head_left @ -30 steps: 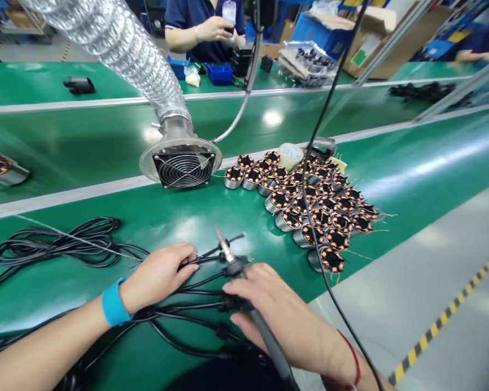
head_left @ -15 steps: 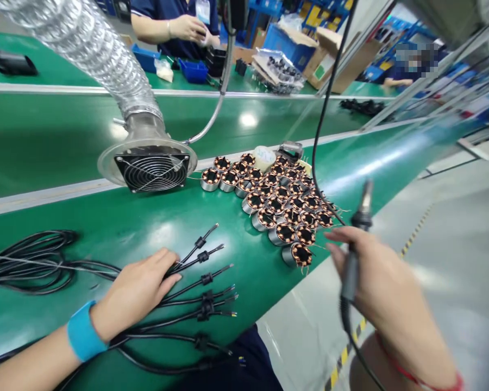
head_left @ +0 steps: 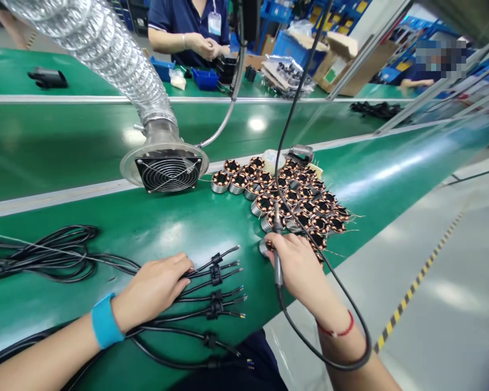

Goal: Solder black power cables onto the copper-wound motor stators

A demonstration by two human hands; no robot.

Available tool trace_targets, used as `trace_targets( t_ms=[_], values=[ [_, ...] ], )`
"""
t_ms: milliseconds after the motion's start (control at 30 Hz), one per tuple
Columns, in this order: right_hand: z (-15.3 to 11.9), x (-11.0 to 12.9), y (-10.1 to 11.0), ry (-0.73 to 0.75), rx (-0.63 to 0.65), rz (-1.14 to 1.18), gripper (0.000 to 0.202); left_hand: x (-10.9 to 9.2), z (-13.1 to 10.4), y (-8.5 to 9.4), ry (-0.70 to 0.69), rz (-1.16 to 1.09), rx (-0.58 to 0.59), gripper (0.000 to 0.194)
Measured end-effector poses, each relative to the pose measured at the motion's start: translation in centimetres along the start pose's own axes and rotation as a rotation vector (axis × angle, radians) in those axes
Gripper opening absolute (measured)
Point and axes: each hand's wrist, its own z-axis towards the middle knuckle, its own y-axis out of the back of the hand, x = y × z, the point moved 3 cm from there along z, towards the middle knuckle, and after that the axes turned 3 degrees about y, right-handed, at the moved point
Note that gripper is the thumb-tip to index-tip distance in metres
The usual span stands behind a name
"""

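Black cables (head_left: 215, 274) with stripped ends and clip-like collars lie fanned out on the green bench. My left hand (head_left: 158, 282), below a blue wristband, is closed around some of these cables at the bench's left-middle. A soldering iron (head_left: 277, 266) with a metal tip pointing away is in my right hand (head_left: 299, 266), beside the near end of a group of copper-wound stators (head_left: 293, 193). The fingers of that hand also reach a metal stator (head_left: 264, 247) at the group's near left; whether they grip it is unclear.
A fan hood (head_left: 171, 172) on a silver duct (head_left: 118, 54) stands at the left back. Coiled cable (head_left: 57, 252) lies at the left. The iron's cord loops over the stators and my right forearm. A person (head_left: 187, 32) works across the bench, near blue trays (head_left: 206, 79).
My right hand has moved left with the soldering iron, from past the bench edge to the near stators. The whole view has shifted; my left hand still holds the cables.
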Motion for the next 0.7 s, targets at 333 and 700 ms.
trace_targets(
  t_ms=[333, 700],
  values=[
    [6.4, 5.3, -1.4, 0.345, -0.173, 0.280, 0.028, 2.2, 0.0, 1.5, 0.186, -0.507, -0.204, 0.021],
    [8.7, 5.7, -1.8, 0.348, -0.038, 0.633, 0.048, 1.4, 1.5, 4.3, 0.273, -0.837, -0.224, 0.034]
  ],
)
